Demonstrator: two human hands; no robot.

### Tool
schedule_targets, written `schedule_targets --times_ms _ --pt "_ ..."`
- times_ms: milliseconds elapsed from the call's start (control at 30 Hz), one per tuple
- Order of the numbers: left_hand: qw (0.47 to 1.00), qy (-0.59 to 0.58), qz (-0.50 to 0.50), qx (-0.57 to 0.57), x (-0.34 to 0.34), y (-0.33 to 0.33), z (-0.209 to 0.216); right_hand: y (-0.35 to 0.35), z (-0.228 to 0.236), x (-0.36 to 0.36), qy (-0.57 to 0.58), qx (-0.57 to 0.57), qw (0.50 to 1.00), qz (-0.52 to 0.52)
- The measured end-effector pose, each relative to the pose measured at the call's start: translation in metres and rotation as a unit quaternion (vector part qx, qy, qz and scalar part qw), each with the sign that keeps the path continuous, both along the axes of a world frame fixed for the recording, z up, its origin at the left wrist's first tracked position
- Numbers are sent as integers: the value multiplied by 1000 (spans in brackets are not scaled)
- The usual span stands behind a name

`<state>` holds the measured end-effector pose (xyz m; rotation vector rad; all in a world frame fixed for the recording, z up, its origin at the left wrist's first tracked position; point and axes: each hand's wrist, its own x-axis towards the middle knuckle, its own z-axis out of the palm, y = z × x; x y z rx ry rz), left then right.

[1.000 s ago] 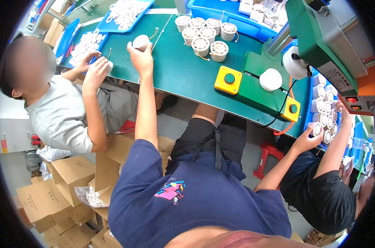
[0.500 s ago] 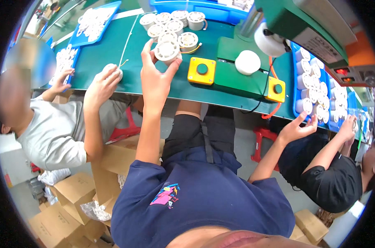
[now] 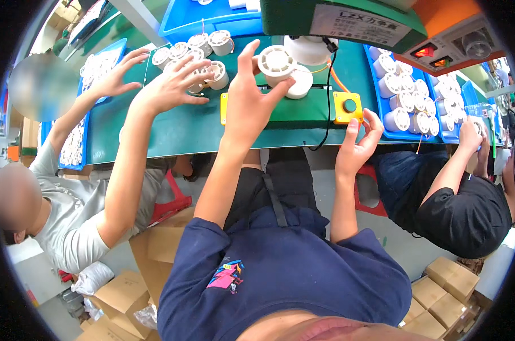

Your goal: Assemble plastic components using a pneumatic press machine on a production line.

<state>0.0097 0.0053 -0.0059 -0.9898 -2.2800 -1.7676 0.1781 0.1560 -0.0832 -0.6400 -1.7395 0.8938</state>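
My left hand (image 3: 247, 111) grips a white round housing (image 3: 277, 61) with a slotted top, thumb and fingers around its sides. A thin yellowish wire trails from it toward the right. The housing is just above and left of the white round seat (image 3: 299, 83) on the green press base (image 3: 303, 109), and partly overlaps it in view; I cannot tell whether they touch. Above the seat is the press's white round head (image 3: 313, 51). My right hand (image 3: 357, 145) is empty, fingers apart and half curled, beside the yellow box with a dark green button (image 3: 348, 107).
A co-worker's hands (image 3: 169, 85) reach over a group of similar housings (image 3: 198, 42) at left. Another yellow box (image 3: 223, 108) sits behind my left wrist. Blue trays of white housings (image 3: 402, 96) stand at right, near another co-worker (image 3: 462, 210). A black cable (image 3: 329, 102) hangs over the press base.
My left hand has carried the housing right, from the group to the press seat. My right hand has moved in beside the right yellow box. The left co-worker's hands have moved toward the group.
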Motion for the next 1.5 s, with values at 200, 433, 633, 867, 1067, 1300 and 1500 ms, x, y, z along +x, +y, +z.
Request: schedule_targets --times_ms 200,433,633,867,1067,1300,1500 --pt "998 -43 -36 13 0 10 -3 0 -5 -7 -65 68 996 3" --pt "998 -25 -64 16 7 19 -2 5 -21 -3 -79 155 985 -4" --pt "998 11 -54 5 10 20 -9 5 -24 -5 -76 170 982 -12" --pt "999 -11 -44 -7 3 17 -10 3 -21 -3 -85 163 983 -11" --pt "998 -22 -61 16 12 25 -10 4 -24 -4 -89 182 979 -24" --pt "999 -9 -52 9 4 21 -10 2 -25 -7 -84 188 978 -35" --pt "998 -11 -54 3 1 16 -7 3 -27 -10 -84 193 977 -43"
